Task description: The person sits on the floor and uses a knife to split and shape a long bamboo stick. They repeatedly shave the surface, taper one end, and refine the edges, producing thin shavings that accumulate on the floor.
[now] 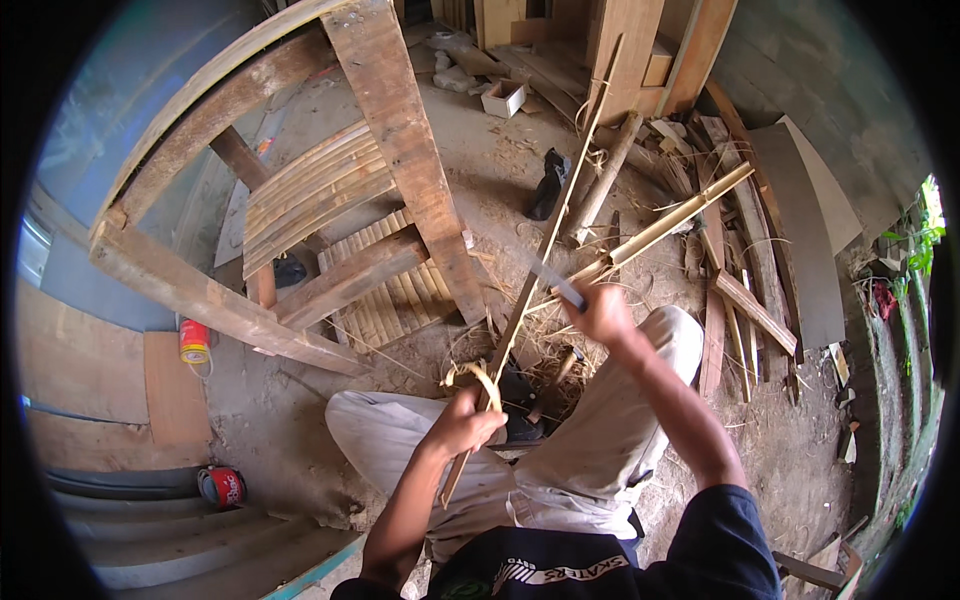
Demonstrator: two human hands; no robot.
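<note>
Dark printed T-shirt, pale grey trousers, bare forearms

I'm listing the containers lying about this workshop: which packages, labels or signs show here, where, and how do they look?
Orange-red cylindrical can with a yellow band: upright on the floor, left, by the wooden frame.
Red round tin with a printed label: on its side, lower left, above the grey steps.
Small open white box: on the floor, top centre, square.
No signs or screens.

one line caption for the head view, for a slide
Left hand grips a bamboo strip while right hand works a knife along it.
</note>
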